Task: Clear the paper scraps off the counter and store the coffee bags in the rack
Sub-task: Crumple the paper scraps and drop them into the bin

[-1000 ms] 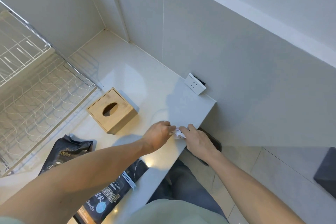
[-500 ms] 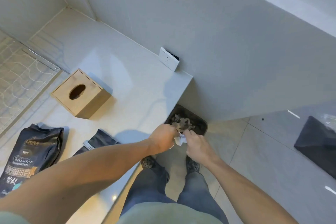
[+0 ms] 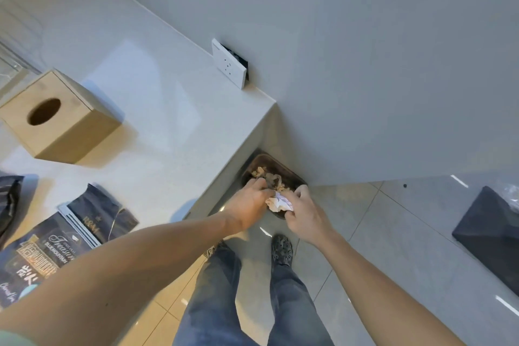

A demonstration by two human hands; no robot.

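A crumpled white paper scrap (image 3: 278,203) sits between my left hand (image 3: 251,201) and my right hand (image 3: 304,213), both gripping it just off the counter's end. Directly below them a dark waste bin (image 3: 292,177) stands on the floor with several crumpled scraps inside. A dark coffee bag (image 3: 64,239) lies flat on the white counter (image 3: 168,109) near its front edge, partly under my left forearm. A second dark coffee bag (image 3: 9,199) shows at the left edge, mostly cut off. The rack is almost out of view at the far left.
A wooden tissue box (image 3: 56,118) stands on the counter at the left. A white power socket (image 3: 229,66) sticks out of the wall above the counter's corner. A dark square object (image 3: 494,236) lies on the tiled floor at the right. My feet stand below the bin.
Both hands have carried the paper scrap from the counter's edge out past it and down over the bin. My view has swung right and downward, so the rack has slid out of frame.
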